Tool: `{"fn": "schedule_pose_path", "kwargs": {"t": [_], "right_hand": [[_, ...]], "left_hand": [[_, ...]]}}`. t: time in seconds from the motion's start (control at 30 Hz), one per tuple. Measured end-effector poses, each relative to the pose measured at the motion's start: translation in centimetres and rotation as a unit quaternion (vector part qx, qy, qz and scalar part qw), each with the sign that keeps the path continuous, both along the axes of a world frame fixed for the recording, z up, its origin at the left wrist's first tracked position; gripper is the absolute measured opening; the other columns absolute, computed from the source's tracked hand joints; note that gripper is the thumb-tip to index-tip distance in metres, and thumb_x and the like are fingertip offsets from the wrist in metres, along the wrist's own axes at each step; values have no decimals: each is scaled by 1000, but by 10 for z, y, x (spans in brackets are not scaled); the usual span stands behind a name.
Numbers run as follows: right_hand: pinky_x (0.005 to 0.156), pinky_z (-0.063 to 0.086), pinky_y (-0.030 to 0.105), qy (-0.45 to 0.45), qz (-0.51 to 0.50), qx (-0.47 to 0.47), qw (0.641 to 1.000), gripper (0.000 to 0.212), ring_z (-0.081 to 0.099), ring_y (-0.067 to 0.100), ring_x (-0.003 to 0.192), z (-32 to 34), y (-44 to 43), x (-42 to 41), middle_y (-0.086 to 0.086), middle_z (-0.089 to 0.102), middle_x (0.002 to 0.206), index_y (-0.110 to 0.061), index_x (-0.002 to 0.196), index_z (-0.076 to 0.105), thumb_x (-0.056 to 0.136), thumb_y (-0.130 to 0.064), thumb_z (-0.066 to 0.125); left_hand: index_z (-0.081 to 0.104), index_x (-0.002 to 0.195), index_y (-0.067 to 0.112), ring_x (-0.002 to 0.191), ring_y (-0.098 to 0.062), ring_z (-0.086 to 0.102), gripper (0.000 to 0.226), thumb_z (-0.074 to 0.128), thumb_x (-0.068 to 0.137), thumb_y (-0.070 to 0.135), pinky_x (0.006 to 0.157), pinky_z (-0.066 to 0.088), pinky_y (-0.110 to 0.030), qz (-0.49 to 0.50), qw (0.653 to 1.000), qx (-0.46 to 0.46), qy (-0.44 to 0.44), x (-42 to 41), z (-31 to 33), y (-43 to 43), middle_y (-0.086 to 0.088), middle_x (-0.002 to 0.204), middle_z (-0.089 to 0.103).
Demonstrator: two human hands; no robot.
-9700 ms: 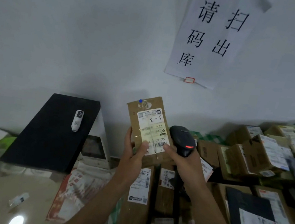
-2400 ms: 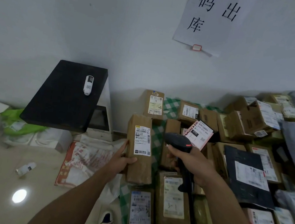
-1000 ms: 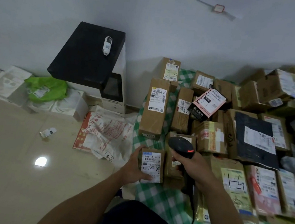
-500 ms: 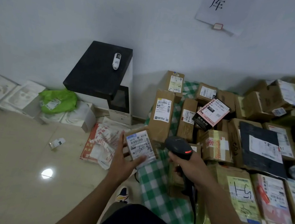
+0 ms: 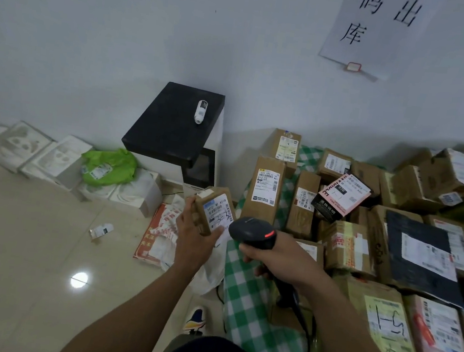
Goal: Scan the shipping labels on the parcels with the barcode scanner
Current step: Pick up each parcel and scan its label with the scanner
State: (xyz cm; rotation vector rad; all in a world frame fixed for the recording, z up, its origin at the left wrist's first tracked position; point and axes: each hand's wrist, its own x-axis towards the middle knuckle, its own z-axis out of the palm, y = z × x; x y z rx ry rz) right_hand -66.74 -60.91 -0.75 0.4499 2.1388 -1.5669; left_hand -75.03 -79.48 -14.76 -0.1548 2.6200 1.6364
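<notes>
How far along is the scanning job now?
Done, it seems: the parcel with the blue dot, held up earlier, now stands by the wall. In hand: the left hand holds a small parcel, its label close to the barcode scanner gripped by the right hand; the red light is on. Left: many labelled parcels lie on the checked cloth; which are scanned cannot be told.
</notes>
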Motion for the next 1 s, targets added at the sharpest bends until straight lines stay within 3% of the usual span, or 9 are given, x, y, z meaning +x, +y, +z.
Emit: {"fn": "schedule_pose_path", "kwargs": {"t": [0.2,0.4,0.53,0.7,0.87,1.0], "right_hand": [[65,55,29,1,-6,3,1000,24,68,11,65,-1,4,-1,-3,74,79,-32,112,72,91,-40,78],[67,56,28,-7,-3,-5,1000,36,69,10,66,0,6,1,-5,74,81,-35,123,69,89,-43,79],[68,56,29,-5,1,-1,1000,34,69,10,67,2,7,1,-6,74,82,-34,123,69,91,-41,78],[66,55,29,-5,11,-5,1000,28,68,10,66,1,8,0,-5,72,78,-35,117,70,91,-41,78],[65,53,27,-8,7,-5,1000,21,68,10,66,0,11,0,-6,72,75,-35,110,71,91,-40,78],[64,53,28,-7,6,-4,1000,22,69,11,67,-4,13,1,-4,74,78,-34,113,71,92,-38,77]], "left_hand": [[20,157,38,136,-26,49,109,91,75,34,103,54,-50,13,1000,-19,-4,-1,-4,-3,-6,152,40],[20,158,29,138,-26,46,107,90,78,34,102,47,-36,12,998,-55,-23,1,-4,0,-9,156,37],[22,157,29,137,-26,47,105,90,78,34,100,48,-35,6,998,-64,-18,0,-11,-3,-9,156,36],[24,156,30,137,-27,47,102,90,78,35,102,52,-44,2,997,-73,-13,0,-14,-3,-9,155,38],[25,154,36,134,-24,51,98,88,79,39,99,53,-42,-8,997,-76,-24,-1,-17,-6,-6,154,40],[27,152,42,134,-26,53,97,86,76,49,100,55,-48,-14,998,-48,-34,-2,-18,-9,-3,152,44]]}}
